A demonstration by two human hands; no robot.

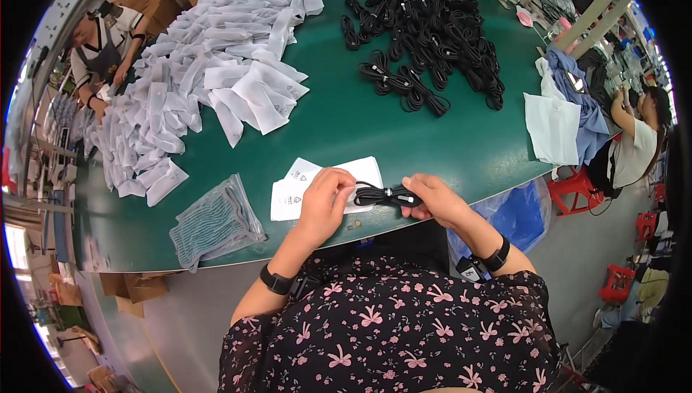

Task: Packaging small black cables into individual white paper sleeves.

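Observation:
A coiled black cable (388, 196), bound around its middle, is held in front of me. My right hand (437, 202) grips its right end between thumb and fingers. Beside the cable's left end, my left hand (329, 200) has its fingers curled and pressed together; whatever they pinch is too small to make out. Under and behind both hands lies a stack of flat white bags (287, 198) with small dark printing, partly covered by my left hand and the cable.
Filled white bags (216, 40) are heaped at the far left, coiled black cables (440, 32) at the far right. A clear bag of striped knit fabric (216, 223) lies near the left front edge. Clothing (587, 104) hangs over the right edge. Co-workers sit on both sides.

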